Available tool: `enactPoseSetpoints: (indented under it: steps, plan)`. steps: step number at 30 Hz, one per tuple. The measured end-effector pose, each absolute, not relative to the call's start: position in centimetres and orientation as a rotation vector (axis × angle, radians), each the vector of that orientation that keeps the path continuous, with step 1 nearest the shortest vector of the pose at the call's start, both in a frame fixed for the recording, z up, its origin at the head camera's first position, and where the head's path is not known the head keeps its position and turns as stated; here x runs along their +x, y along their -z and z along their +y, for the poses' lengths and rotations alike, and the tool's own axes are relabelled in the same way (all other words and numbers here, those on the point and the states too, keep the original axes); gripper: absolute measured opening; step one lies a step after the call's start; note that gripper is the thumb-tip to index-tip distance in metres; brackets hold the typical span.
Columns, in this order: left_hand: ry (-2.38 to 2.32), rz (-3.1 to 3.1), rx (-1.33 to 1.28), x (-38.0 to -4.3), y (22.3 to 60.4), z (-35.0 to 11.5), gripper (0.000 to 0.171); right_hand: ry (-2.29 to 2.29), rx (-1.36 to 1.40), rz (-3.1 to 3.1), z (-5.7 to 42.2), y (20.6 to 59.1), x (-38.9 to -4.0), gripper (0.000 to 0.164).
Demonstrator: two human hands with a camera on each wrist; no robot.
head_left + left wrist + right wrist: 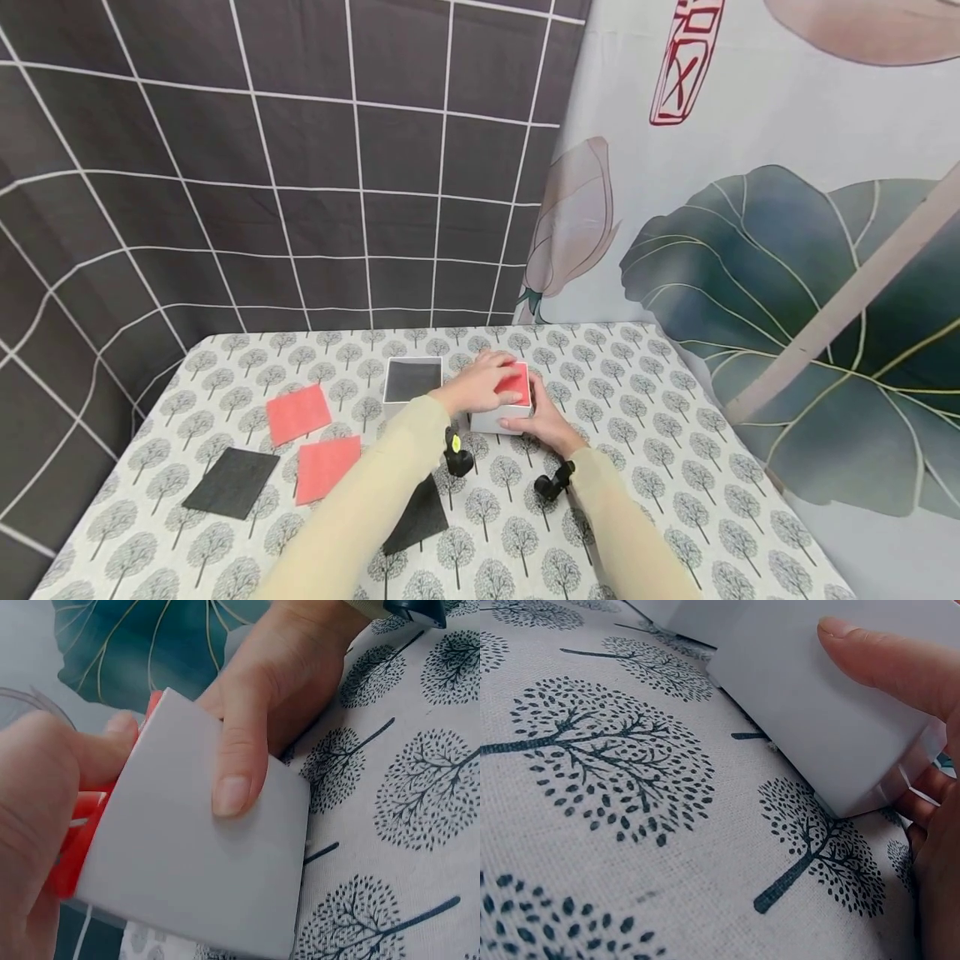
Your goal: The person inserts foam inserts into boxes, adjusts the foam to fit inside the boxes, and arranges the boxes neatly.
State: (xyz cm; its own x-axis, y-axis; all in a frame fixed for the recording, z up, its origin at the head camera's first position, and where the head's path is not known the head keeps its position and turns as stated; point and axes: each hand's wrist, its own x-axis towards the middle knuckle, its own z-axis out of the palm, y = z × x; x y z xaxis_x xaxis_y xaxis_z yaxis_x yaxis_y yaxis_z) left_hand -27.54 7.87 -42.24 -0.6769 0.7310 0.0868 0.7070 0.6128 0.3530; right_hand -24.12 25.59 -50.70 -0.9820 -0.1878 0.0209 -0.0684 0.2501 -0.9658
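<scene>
In the head view, a white box (491,423) stands on the patterned tablecloth, with a red sheet (519,385) at its open top. My left hand (476,385) reaches across the box, its fingers over the red sheet. In the left wrist view the red sheet (71,874) bulges along the rim, and that hand's fingers touch it; some fingertips are hidden. From the right, my right hand (551,419) grips the box, thumb on the front wall and fingers round the side. The right wrist view shows its thumb (900,671) flat against the white box (802,712).
Left of my hands is a second white box (388,410) with a dark sheet (412,379) in its top. Two red squares (297,414) and two black squares (232,482) lie on the tablecloth (517,533) at left. A grid curtain (300,167) hangs behind.
</scene>
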Motion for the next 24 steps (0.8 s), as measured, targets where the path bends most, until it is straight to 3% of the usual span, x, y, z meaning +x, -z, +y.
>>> enactPoseSetpoints:
  steps: [7, 14, 17, 20, 24]
  plan:
    - [-0.496, 2.774, 1.190, -27.1, 41.6, 8.5, 0.051, 1.842, -0.240, 2.389, 25.5, 50.3, -23.9, 0.101]
    - [-0.399, 2.792, 1.194, -26.9, 41.1, 9.1, 0.018, 1.839, -0.279, 2.331, 25.0, 48.4, -23.1, 0.099]
    - [-0.424, 2.795, 1.170, -26.9, 41.1, 9.2, 0.013, 1.830, -0.298, 2.336, 24.8, 47.6, -22.8, 0.097]
    - [-0.495, 2.786, 1.159, -26.9, 41.1, 9.1, 0.018, 1.814, -0.290, 2.348, 24.9, 47.5, -22.7, 0.098]
    - [-0.527, 2.816, 1.121, -27.2, 40.6, 8.7, 0.040, 1.804, -0.284, 2.349, 25.1, 47.5, -22.8, 0.099]
